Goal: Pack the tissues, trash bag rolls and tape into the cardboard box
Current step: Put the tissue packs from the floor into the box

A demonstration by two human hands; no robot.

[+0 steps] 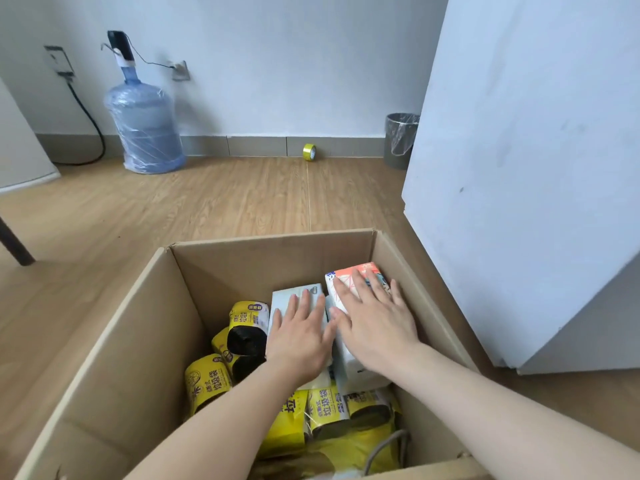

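Observation:
An open cardboard box (145,341) sits on the floor in front of me. Inside lie several yellow-wrapped black trash bag rolls (247,332), along the left and near side. Two tissue packs stand at the far right: a pale grey one (282,299) and a white one with an orange top (353,271). My left hand (301,336) lies flat on the grey pack, fingers spread. My right hand (375,322) rests flat on the orange-topped pack. A yellow tape roll (309,152) stands on the floor by the far wall, outside the box.
A white cabinet (519,168) stands close to the box's right side. A blue water jug (145,126) with a pump stands by the far wall at left, and a grey waste bin (400,140) at right. A dark table leg (14,242) is at far left.

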